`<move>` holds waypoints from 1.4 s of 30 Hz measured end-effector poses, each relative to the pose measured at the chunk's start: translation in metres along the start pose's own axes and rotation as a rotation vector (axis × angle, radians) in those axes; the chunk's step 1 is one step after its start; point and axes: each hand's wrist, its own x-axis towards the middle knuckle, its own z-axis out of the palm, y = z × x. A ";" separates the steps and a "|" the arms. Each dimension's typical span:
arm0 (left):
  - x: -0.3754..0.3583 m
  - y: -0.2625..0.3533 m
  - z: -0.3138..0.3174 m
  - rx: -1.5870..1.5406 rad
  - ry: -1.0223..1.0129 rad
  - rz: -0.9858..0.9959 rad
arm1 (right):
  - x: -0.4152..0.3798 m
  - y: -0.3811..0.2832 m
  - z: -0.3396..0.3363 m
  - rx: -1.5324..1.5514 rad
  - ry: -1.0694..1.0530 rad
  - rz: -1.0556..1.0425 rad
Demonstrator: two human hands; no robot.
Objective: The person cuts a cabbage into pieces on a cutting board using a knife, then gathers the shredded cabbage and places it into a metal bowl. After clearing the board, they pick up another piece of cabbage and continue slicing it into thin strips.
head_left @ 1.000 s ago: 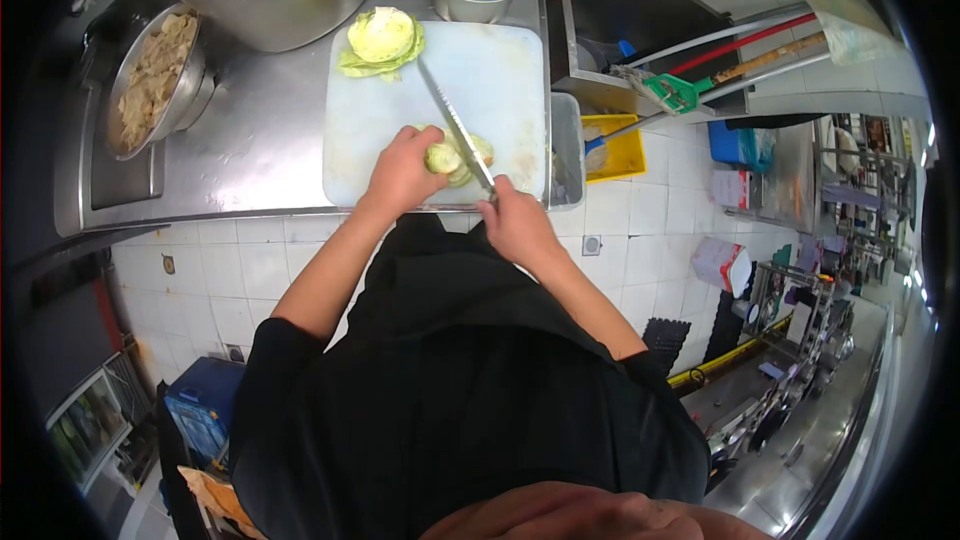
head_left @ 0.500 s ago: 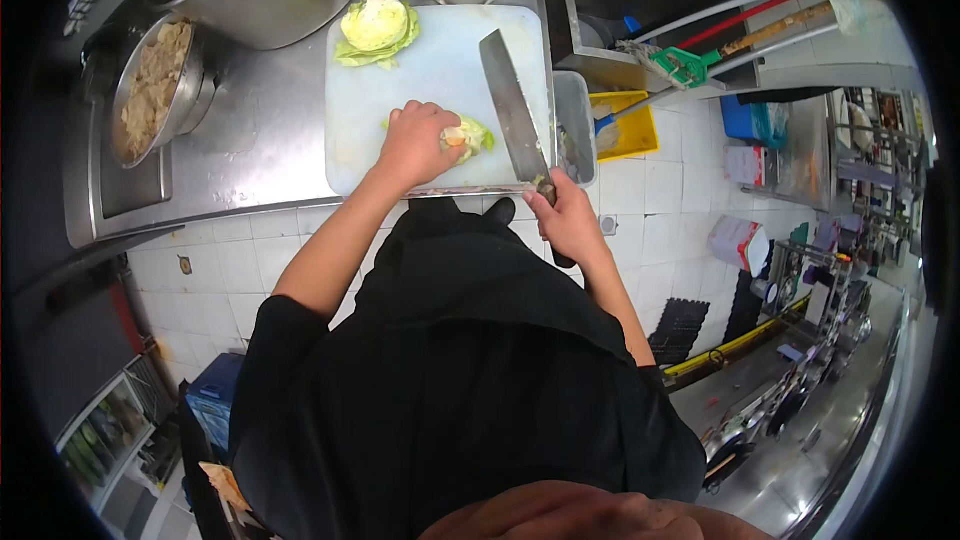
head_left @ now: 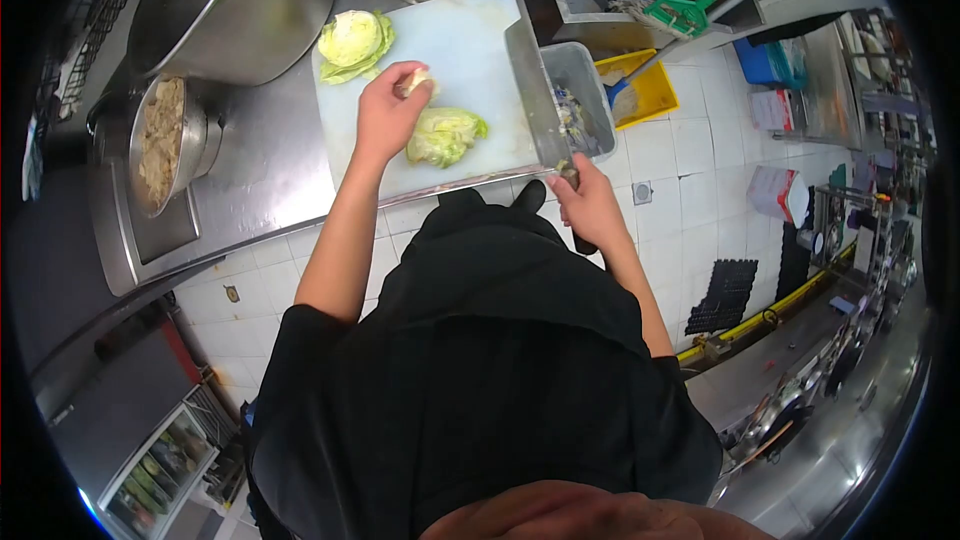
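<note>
Right now we've got one knife (head_left: 538,95), one cutting board (head_left: 465,35), two large cabbage pieces (head_left: 446,136) (head_left: 352,39), one big pot (head_left: 262,25), one yellow tub (head_left: 658,90)

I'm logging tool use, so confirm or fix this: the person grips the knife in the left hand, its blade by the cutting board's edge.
Not so: the head view shows the knife in the right hand, its blade by the edge of the cutting board.

No legible text, labels, brands, numbers or signs; print on the white-and-red containers (head_left: 778,193) too small to read
</note>
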 end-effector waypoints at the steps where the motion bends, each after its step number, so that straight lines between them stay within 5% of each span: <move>1: 0.004 0.007 0.010 -0.005 -0.047 0.036 | -0.002 0.002 -0.006 0.006 0.009 0.004; 12: 0.057 0.082 0.169 0.243 -0.681 0.285 | -0.038 0.029 -0.074 0.293 0.408 0.017; 14: 0.054 0.081 0.188 0.528 -0.503 0.442 | -0.043 0.036 -0.081 0.293 0.441 0.027; 17: 0.066 0.068 0.149 0.507 -0.374 0.522 | -0.052 0.043 -0.088 0.293 0.466 0.026; 19: 0.064 0.068 0.086 0.477 -0.465 0.242 | -0.055 0.044 -0.085 0.304 0.441 0.018; 25: -0.019 0.017 -0.044 0.584 -0.447 -0.057 | -0.039 0.010 -0.046 -0.138 0.053 -0.134; 31: -0.072 -0.031 -0.020 0.305 -0.120 -0.104 | -0.020 -0.045 0.017 -0.563 -0.249 -0.337; 42: -0.075 -0.040 -0.004 0.281 0.050 0.063 | -0.041 -0.072 0.030 -0.872 -0.306 -0.318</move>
